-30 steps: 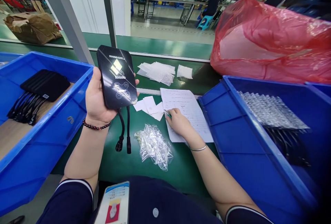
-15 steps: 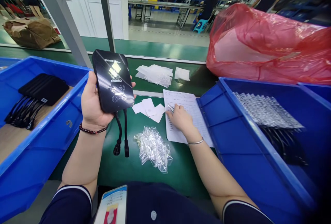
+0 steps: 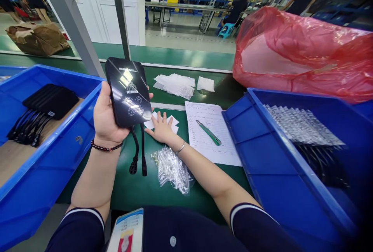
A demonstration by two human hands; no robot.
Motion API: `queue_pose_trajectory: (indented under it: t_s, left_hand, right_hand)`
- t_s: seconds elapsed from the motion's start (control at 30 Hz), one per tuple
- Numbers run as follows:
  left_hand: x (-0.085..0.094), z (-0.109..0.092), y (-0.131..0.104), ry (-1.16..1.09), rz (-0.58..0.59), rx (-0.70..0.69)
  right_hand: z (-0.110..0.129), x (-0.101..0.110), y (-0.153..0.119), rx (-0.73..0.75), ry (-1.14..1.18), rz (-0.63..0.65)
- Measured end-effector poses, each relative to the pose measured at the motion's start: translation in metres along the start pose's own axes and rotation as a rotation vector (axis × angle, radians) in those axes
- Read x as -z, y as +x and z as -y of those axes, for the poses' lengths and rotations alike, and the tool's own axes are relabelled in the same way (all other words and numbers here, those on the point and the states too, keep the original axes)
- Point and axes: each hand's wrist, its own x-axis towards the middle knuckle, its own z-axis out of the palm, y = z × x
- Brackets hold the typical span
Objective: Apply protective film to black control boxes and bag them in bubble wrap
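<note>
My left hand (image 3: 106, 114) is wrapped round a flat black controller box (image 3: 128, 92) marked RHINO, its glossy face turned up toward me. Two black cables with plugs (image 3: 138, 159) hang from its lower edge. With fingers spread, my right hand (image 3: 163, 127) lies on several small white cards (image 3: 174, 121), covering part of them. On a written paper sheet (image 3: 201, 147) to the right rests a green utility knife (image 3: 209, 132). Just below my right wrist is a heap of clear plastic bags (image 3: 171, 170), partly under the forearm.
Left, a blue bin (image 3: 37, 190) holds black cabled boxes (image 3: 49, 100). Right, another blue bin (image 3: 271, 190) holds bubble-wrapped ones (image 3: 303, 126). White pouches (image 3: 175, 84), a red plastic bag (image 3: 303, 58), a brown paper bag (image 3: 37, 38) and a metal post (image 3: 70, 23) stand beyond. People are in the background.
My right hand has left the paper sheet and moved left onto the white cards, fingers now spread. The utility knife lies uncovered on the sheet. My left hand still holds the controller box.
</note>
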Motion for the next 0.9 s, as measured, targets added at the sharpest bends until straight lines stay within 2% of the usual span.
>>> queue_pose_trajectory:
  t_s: [0.07,0.13,0.23,0.33,0.43,0.53,0.63,0.77,0.9]
  left_hand:
    - [0.000,-0.001,0.000,0.019,-0.002,-0.009]
    - [-0.001,-0.001,0.000,0.041,-0.003,-0.015]
    - [-0.002,-0.002,0.000,0.033,0.003,-0.007]
    - [0.000,-0.003,0.002,-0.001,0.008,0.002]
    - [0.002,-0.001,0.004,-0.042,0.007,-0.010]
    - [0.003,0.003,0.001,-0.135,0.031,0.016]
    - [0.012,0.006,0.008,-0.224,0.156,0.111]
    - [0.022,0.006,0.016,-0.255,0.147,0.082]
    - [0.020,0.007,0.014,-0.255,0.116,0.112]
  right_hand:
    - [0.002,0.000,-0.001,0.081,0.013,0.014]
    - [-0.002,0.003,-0.004,0.101,0.015,0.014]
    - [-0.015,0.009,-0.008,-0.085,0.042,-0.019]
    - [-0.023,0.010,-0.006,-0.274,0.076,0.024]
    - [-0.016,0.008,-0.001,-0.178,0.009,0.051]
    - [-0.007,0.003,0.004,-0.054,-0.091,-0.016]
    - [-0.016,-0.012,0.025,0.032,-0.151,-0.145]
    - [-0.032,-0.030,0.056,0.208,-0.232,-0.235]
    - [-0.033,-0.030,0.053,0.205,-0.236,-0.261]
